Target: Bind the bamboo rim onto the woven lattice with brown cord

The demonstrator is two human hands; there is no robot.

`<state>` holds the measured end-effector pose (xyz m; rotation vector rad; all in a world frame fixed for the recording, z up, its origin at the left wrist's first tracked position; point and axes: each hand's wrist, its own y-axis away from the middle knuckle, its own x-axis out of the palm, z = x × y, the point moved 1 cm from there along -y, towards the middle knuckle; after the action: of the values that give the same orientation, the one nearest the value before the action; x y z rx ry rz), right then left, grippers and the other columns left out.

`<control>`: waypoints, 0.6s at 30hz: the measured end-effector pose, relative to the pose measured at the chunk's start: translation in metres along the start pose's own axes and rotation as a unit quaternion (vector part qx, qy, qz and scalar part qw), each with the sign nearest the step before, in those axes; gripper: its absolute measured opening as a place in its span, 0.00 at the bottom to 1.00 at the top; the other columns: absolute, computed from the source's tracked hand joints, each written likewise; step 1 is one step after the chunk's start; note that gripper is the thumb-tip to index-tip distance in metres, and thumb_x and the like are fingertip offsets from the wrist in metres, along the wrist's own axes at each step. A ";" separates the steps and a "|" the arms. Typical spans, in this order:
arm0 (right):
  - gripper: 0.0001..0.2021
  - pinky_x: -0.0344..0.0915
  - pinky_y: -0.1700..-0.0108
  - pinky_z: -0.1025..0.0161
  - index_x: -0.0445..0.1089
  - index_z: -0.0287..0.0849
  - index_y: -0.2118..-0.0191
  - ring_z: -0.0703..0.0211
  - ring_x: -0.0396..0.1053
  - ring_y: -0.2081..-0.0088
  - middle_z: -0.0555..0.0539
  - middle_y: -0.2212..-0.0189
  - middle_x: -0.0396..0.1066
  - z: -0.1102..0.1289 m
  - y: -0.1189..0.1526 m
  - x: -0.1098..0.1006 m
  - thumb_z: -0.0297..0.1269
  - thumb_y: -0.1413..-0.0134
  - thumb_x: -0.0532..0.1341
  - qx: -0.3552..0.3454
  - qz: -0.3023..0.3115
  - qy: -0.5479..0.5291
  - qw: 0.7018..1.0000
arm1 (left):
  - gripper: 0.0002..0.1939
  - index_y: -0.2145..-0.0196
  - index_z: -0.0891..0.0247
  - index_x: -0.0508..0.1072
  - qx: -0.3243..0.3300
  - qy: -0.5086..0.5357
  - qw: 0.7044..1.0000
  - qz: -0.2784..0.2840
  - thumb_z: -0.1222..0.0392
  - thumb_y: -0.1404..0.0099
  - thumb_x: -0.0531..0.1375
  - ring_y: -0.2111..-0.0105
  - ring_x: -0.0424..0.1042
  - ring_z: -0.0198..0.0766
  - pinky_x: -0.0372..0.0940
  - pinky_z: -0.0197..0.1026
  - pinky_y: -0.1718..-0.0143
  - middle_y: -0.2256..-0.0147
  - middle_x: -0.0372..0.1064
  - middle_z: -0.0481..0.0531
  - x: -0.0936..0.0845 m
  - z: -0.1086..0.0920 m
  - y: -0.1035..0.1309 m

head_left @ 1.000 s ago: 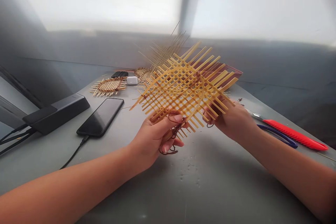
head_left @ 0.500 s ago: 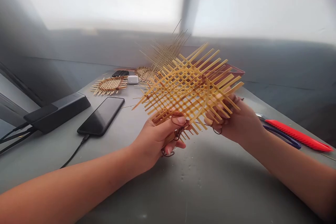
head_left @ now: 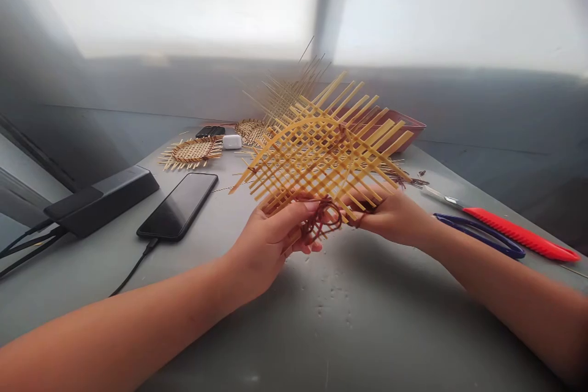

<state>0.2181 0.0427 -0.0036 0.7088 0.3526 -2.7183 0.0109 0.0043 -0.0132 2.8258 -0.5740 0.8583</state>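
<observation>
My left hand point(head_left: 280, 226) pinches the near edge of a woven bamboo lattice point(head_left: 316, 153), thumb on top and fingers beneath. The lattice is tilted up, its strip ends sticking out all round, with a curved bamboo strip laid over it as a hoop. A looped dark brown cord point(head_left: 325, 218) bunches beside my left thumb. My right hand point(head_left: 390, 211) is closed at the lattice's lower right edge, its fingertips partly behind the strips. A bit of brown cord shows by those fingers; what they grip is hidden.
On the right lie a red-handled knife point(head_left: 519, 233) and blue-handled scissors point(head_left: 482, 236). A phone point(head_left: 179, 205) on a cable and a black box point(head_left: 103, 199) are at left. Behind are a round woven piece point(head_left: 190, 152), a white case point(head_left: 232, 142) and a reddish tray point(head_left: 408, 128).
My right hand has moved left and inward, under the lattice's edge. The lattice has shifted slightly left, and the brown cord now forms a bigger loop by my left thumb.
</observation>
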 end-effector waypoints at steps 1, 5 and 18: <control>0.16 0.49 0.79 0.65 0.70 0.44 0.80 0.66 0.52 0.79 0.53 0.84 0.58 -0.001 -0.001 0.000 0.47 0.59 0.73 0.012 -0.030 -0.029 0.999 | 0.07 0.68 0.60 0.77 -0.003 0.006 1.000 0.000 0.58 0.44 0.69 0.71 0.73 0.32 0.67 0.32 0.74 0.71 0.74 0.47 0.000 0.000 0.000; 0.20 0.48 0.81 0.64 0.68 0.44 0.79 0.66 0.50 0.81 0.52 0.82 0.59 0.001 -0.003 0.001 0.56 0.56 0.69 0.036 -0.116 -0.181 0.976 | 0.08 0.68 0.59 0.76 -0.009 0.023 1.000 -0.002 0.59 0.45 0.69 0.68 0.74 0.34 0.65 0.32 0.75 0.70 0.74 0.47 -0.001 0.002 -0.001; 0.19 0.54 0.84 0.62 0.62 0.47 0.78 0.62 0.54 0.83 0.51 0.83 0.56 0.012 0.010 0.009 0.56 0.53 0.63 0.092 -0.057 -0.344 0.933 | 0.02 0.70 0.60 0.79 -0.024 0.037 0.996 0.083 0.61 0.42 0.68 0.71 0.72 0.31 0.67 0.32 0.70 0.71 0.74 0.47 -0.003 0.002 0.002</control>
<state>0.2088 0.0280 0.0000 -0.2611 -0.0351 -2.9098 0.0090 0.0029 -0.0163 2.7208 -0.8174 0.9578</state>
